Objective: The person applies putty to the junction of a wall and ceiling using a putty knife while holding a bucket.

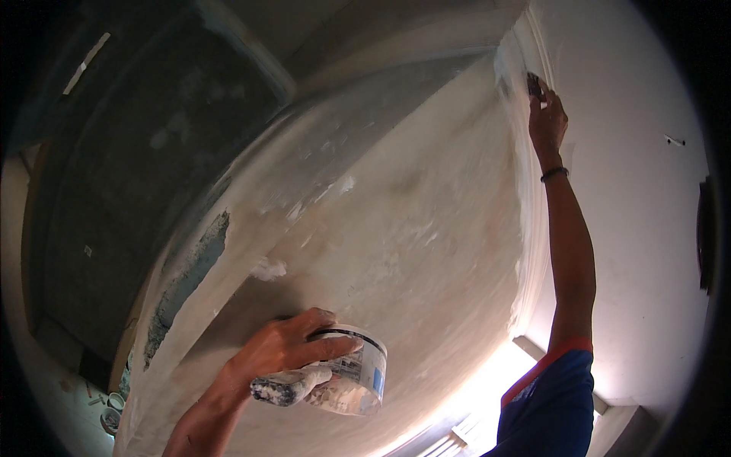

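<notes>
My left hand (293,346), dusted with white, is closed around a plastic tub (358,373) smeared with pale putty. A putty-caked handle (289,386) with a dark end sticks out beneath that hand; what it joins is hidden. High on the right, my right arm is stretched up, and my right hand (548,122) grips a small dark scraper (534,85). The scraper is against the corner where the patchy plastered surface (411,221) meets the smooth white one (632,114). A band of fresh white putty (525,221) runs along this corner.
A rough-edged gap (190,282) breaks the plaster at left. Far below on the floor stand buckets (111,417). Bright light comes through a window (464,430) at the lower right. A small fitting (675,141) sticks out of the white surface.
</notes>
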`<state>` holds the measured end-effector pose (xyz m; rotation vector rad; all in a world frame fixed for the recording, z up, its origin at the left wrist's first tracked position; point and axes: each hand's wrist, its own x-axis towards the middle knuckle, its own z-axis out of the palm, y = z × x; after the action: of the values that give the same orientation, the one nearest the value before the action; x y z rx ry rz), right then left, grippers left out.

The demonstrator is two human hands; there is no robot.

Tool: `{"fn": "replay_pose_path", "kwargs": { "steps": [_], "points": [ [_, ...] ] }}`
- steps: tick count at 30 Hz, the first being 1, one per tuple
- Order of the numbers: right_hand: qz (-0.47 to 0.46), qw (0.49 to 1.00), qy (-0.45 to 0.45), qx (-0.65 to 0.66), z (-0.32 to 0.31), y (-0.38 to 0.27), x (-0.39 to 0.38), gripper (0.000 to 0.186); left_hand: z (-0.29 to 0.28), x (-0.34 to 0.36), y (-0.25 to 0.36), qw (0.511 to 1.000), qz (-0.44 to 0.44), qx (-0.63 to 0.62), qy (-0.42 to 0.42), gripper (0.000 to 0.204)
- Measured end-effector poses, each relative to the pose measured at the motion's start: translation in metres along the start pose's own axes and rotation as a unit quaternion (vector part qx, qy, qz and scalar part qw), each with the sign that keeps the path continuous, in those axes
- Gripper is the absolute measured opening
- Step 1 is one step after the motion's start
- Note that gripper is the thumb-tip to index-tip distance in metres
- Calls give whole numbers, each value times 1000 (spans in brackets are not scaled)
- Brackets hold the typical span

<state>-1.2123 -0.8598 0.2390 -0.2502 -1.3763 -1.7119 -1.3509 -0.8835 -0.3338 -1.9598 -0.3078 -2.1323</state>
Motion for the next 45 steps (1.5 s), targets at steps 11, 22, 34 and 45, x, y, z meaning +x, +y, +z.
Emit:
{"fn": "replay_pose_path", "kwargs": {
  "steps": [11, 22, 34, 45],
  "points": [
    [-68, 994, 77, 33, 12, -42, 50, 37, 1, -1, 0, 1000, -3, -8, -16, 52],
    [-70, 992, 105, -1, 24, -2, 32, 39, -6, 4, 7, 998, -30, 13, -49, 52],
    [-55, 991, 109, 55, 5, 3, -31, 39, -3, 0, 4, 999, -29, -19, -32, 49],
    [-84, 987, 128, 45, 28, -45, 25, 36, -5, -3, 8, 997, -42, 21, -61, 72]
  ]
}}
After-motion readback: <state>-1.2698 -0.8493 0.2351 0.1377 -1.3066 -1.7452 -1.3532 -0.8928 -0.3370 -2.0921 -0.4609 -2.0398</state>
